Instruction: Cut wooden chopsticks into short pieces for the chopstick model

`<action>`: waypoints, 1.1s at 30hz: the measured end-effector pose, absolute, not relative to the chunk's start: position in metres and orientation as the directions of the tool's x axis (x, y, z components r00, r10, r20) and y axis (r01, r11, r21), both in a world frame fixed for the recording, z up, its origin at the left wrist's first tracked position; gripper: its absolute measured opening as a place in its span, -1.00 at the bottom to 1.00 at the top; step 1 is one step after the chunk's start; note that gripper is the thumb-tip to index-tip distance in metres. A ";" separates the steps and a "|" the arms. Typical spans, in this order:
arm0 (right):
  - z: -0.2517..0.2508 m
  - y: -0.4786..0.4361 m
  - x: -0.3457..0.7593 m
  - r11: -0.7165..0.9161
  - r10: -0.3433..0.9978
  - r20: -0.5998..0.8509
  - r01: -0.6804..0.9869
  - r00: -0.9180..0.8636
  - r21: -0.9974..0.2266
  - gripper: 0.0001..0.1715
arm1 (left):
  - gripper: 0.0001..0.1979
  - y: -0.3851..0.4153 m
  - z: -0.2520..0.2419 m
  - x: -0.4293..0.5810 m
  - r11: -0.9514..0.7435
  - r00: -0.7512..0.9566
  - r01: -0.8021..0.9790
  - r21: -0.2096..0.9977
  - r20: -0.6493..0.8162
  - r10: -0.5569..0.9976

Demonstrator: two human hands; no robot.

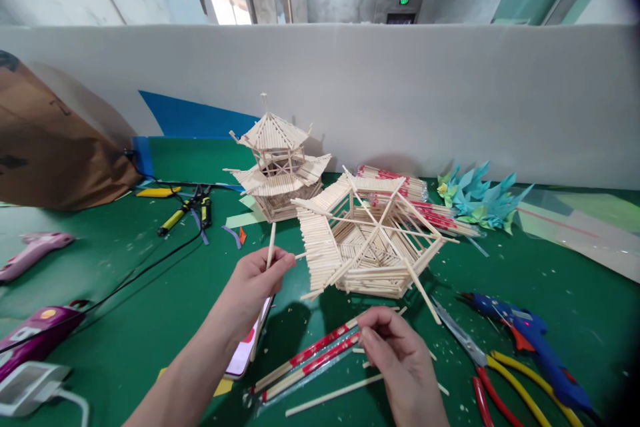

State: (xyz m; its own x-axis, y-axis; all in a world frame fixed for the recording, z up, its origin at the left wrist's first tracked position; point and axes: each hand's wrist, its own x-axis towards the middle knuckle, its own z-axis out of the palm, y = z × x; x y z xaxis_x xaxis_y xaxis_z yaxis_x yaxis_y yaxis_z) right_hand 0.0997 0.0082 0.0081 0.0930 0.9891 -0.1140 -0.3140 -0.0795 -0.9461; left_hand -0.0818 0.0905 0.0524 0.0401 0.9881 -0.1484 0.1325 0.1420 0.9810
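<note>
My left hand (256, 280) is closed in a pinch on a thin wooden stick (271, 245) that stands nearly upright, just left of an unfinished chopstick roof structure (367, 243). My right hand (400, 360) is closed, its fingertips resting on wrapped chopstick packets (313, 355) lying on the green table (525, 280). A loose bare stick (333, 395) lies in front of the packets. A finished two-tier stick pagoda (277, 167) stands behind the left hand.
A blue glue gun (525, 340) and yellow-handled scissors (480, 360) lie at the right. A phone (247, 350) lies under my left wrist. Pink devices (35, 327), cables and yellow tools (175, 217) sit at left, paper cranes (475, 200) and more chopstick packets (395, 180) behind.
</note>
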 end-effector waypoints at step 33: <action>-0.002 0.009 0.102 -0.086 0.971 -0.151 -0.319 0.184 -0.944 -0.79 | -0.71 0.106 0.056 -0.070 0.039 0.104 0.455 0.890 -0.096 0.990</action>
